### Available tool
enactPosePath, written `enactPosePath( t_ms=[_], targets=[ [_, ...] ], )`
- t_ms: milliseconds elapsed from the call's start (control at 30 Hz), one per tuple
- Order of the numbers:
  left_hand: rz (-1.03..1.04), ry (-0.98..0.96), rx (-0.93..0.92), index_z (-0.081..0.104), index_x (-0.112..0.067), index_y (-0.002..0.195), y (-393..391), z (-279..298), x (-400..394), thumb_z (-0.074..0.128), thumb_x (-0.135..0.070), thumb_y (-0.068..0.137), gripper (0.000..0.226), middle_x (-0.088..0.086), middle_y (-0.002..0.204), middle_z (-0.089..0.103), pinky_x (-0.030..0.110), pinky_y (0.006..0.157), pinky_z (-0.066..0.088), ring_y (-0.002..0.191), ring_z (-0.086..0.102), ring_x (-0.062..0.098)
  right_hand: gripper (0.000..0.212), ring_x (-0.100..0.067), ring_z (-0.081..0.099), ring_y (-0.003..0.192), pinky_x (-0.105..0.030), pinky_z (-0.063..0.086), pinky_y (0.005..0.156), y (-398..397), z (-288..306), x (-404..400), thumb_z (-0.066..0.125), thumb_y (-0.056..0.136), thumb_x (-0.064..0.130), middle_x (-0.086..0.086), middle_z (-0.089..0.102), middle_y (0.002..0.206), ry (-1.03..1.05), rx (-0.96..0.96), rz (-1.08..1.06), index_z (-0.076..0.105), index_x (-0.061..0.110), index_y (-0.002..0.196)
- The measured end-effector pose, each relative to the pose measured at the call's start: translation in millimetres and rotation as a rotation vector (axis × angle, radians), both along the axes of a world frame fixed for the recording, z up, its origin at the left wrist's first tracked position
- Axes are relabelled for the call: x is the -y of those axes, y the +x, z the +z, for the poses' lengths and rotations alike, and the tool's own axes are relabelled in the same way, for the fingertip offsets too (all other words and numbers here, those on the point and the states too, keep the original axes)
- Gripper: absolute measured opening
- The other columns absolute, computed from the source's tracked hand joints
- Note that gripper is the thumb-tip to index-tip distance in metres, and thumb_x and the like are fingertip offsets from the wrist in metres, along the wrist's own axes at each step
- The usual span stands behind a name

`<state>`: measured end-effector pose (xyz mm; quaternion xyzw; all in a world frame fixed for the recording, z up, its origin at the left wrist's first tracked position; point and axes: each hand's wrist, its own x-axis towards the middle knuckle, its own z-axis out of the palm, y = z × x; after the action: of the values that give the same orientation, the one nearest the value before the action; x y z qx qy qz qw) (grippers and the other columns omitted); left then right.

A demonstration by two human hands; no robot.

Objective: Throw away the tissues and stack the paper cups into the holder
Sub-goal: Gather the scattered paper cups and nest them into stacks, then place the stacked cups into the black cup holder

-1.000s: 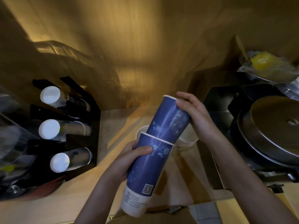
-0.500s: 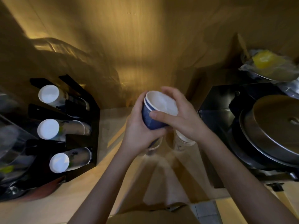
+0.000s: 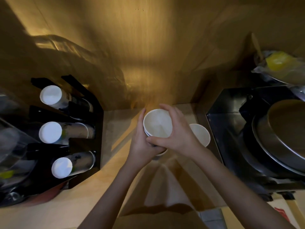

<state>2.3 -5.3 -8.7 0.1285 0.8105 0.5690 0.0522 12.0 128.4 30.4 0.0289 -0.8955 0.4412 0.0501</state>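
Both hands grip a nested stack of blue paper cups (image 3: 157, 124), upright with the white inside facing me, above the middle of the wooden counter (image 3: 115, 162). My left hand (image 3: 142, 144) wraps its left side; my right hand (image 3: 175, 134) clamps its right side and rim. Under the stack the rim of another cup (image 3: 162, 152) peeks out. A further white-lined paper cup (image 3: 200, 134) stands just right of my right hand. The black cup holder (image 3: 85, 142) at the left carries three rows of cups lying sideways. No tissue is visible.
A black appliance with a large round metal lid (image 3: 280, 138) fills the right side. A plastic bag with something yellow (image 3: 279, 65) sits behind it. A wooden wall rises right behind the counter. Dark clutter lies at the far left.
The two blue cups, partly apart and tilted a second ago, have been pushed together into one stack, turned upright and lowered over the cup on the counter.
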Motion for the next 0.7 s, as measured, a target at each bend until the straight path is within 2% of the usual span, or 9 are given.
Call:
enactPosePath(
  t_ms=[67,133,200,300,433,567,633,700],
  targets=[
    [0.014,-0.052,0.014,0.013,-0.031,0.143,3,-13,2,0.088,-0.023,0.049,0.12,-0.007,0.141,0.042,0.023,0.099,0.039,0.127,0.042,0.01,0.093,-0.011,0.035,0.122,-0.022,0.027,0.095,0,-20,2,0.078,0.054,0.048,0.004,0.042,0.133,0.024,0.011,0.0,0.033,0.026,0.132],
    [0.004,-0.105,0.01,0.02,-0.018,0.143,4,-25,5,0.089,-0.018,0.052,0.114,0.005,0.143,0.041,0.035,0.104,0.04,0.131,0.041,0.018,0.093,-0.014,0.035,0.122,-0.025,0.028,0.095,1,-38,4,0.073,0.053,0.053,0.001,0.043,0.133,0.05,0.021,-0.007,0.034,0.023,0.132],
    [-0.003,-0.138,0.018,0.03,-0.015,0.139,4,-34,8,0.089,-0.017,0.052,0.105,0.004,0.139,0.045,0.032,0.102,0.041,0.127,0.043,0.019,0.09,-0.014,0.035,0.122,-0.026,0.028,0.095,3,-54,6,0.07,0.056,0.054,0.0,0.042,0.133,0.067,0.033,0.009,0.034,0.021,0.132],
    [-0.005,-0.197,0.032,0.038,-0.016,0.135,8,-47,12,0.089,-0.021,0.053,0.096,-0.002,0.132,0.046,0.012,0.091,0.035,0.123,0.044,0.017,0.079,-0.013,0.032,0.126,-0.028,0.027,0.103,7,-73,6,0.058,0.069,0.057,-0.002,0.038,0.138,0.035,0.081,0.059,0.033,0.019,0.134],
    [-0.012,-0.214,0.107,0.027,-0.015,0.142,13,-55,14,0.088,-0.029,0.054,0.108,0.003,0.143,0.038,0.025,0.099,0.034,0.13,0.038,0.017,0.072,-0.009,0.03,0.128,-0.02,0.018,0.103,11,-88,6,0.038,0.079,0.063,-0.002,0.037,0.142,0.067,0.088,0.071,0.032,0.019,0.136],
    [-0.037,-0.197,0.134,0.036,-0.02,0.135,14,-52,13,0.085,-0.035,0.05,0.1,0.0,0.134,0.049,0.039,0.097,0.046,0.121,0.048,0.019,0.059,-0.013,0.032,0.128,-0.022,0.021,0.102,11,-91,6,0.04,0.087,0.05,-0.002,0.04,0.14,0.082,0.064,0.056,0.034,0.018,0.136],
    [-0.024,-0.214,0.133,0.032,-0.018,0.138,14,-53,13,0.089,-0.032,0.049,0.106,0.002,0.137,0.047,0.04,0.098,0.046,0.123,0.047,0.02,0.052,-0.014,0.037,0.126,-0.026,0.027,0.104,9,-90,7,0.04,0.089,0.045,-0.003,0.042,0.138,0.034,0.085,0.061,0.037,0.018,0.134],
    [-0.002,-0.233,0.134,0.019,-0.018,0.144,16,-53,12,0.089,-0.029,0.052,0.117,0.002,0.144,0.04,0.034,0.1,0.043,0.127,0.043,0.017,0.041,-0.012,0.04,0.123,-0.027,0.03,0.103,5,-87,7,0.041,0.093,0.038,0.0,0.044,0.134,-0.127,0.194,0.052,0.042,0.021,0.131]
  ],
)
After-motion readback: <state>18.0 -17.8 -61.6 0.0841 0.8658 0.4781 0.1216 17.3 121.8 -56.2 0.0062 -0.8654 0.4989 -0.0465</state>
